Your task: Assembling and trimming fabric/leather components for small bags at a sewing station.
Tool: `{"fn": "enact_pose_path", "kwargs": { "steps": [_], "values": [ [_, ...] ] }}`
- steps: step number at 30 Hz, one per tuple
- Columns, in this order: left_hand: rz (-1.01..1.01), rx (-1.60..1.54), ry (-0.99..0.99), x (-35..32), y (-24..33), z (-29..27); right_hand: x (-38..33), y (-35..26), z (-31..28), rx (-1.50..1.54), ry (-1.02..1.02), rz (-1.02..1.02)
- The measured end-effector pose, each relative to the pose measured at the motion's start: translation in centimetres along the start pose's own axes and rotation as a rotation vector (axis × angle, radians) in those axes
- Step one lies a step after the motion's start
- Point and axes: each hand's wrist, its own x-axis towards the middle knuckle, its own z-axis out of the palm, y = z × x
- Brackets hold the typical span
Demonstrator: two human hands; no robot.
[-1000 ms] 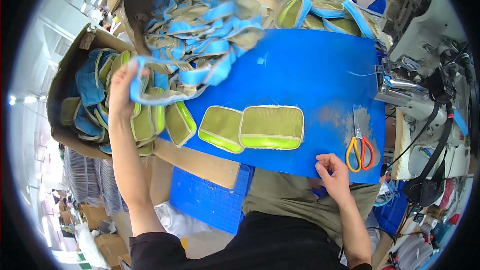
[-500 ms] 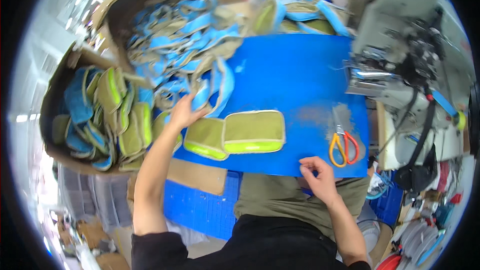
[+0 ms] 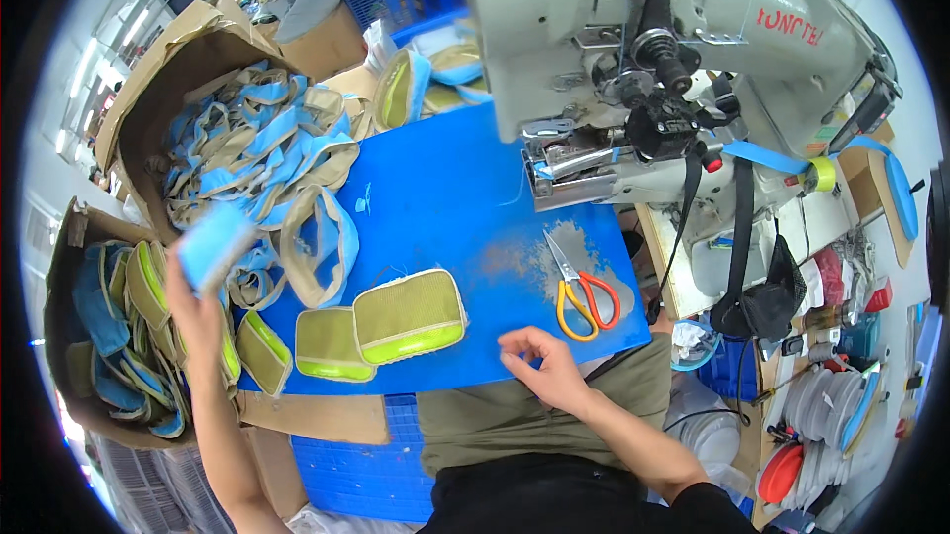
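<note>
My left hand (image 3: 201, 311) is closed on a blue fabric piece with a pale edge (image 3: 216, 247), blurred by motion, held up over the left end of the table. Close by on the blue tabletop lies a looped blue-and-beige fabric band (image 3: 322, 247). Two olive mesh panels with bright yellow-green strips, a left one (image 3: 327, 341) and a right one (image 3: 411, 319), overlap at the table's near edge. Another olive panel (image 3: 263, 354) lies further left. My right hand (image 3: 544, 366) rests by the near edge, loosely curled, thumb and forefinger apart, holding nothing.
Scissors with orange and red handles (image 3: 584, 301) lie right of the panels. A sewing machine (image 3: 653, 69) stands at the right. One carton (image 3: 129, 118) of blue-beige bands and another (image 3: 64, 287) of olive and blue pieces flank the table's left side.
My left hand has moved from the pile of bands toward the left, lifting a blue fabric piece. My right hand stays near the table edge. The view has turned, bringing more sewing machine in.
</note>
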Motion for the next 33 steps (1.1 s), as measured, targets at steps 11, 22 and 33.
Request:
{"fn": "enact_pose_path", "kwargs": {
  "steps": [11,22,33],
  "values": [
    [0.502,-0.227,-0.303,-5.0,20.2,13.0,-0.3,-11.3,-2.2,0.434,-0.169,0.020],
    [-0.966,-2.032,-0.648,-12.9,21.7,16.8,-2.4,-9.4,-3.1,0.111,0.006,-0.055],
    [-0.819,-1.603,-0.322,-6.8,19.5,17.9,-3.0,-8.7,-3.8,-0.067,-0.062,0.044]
  ]
}}
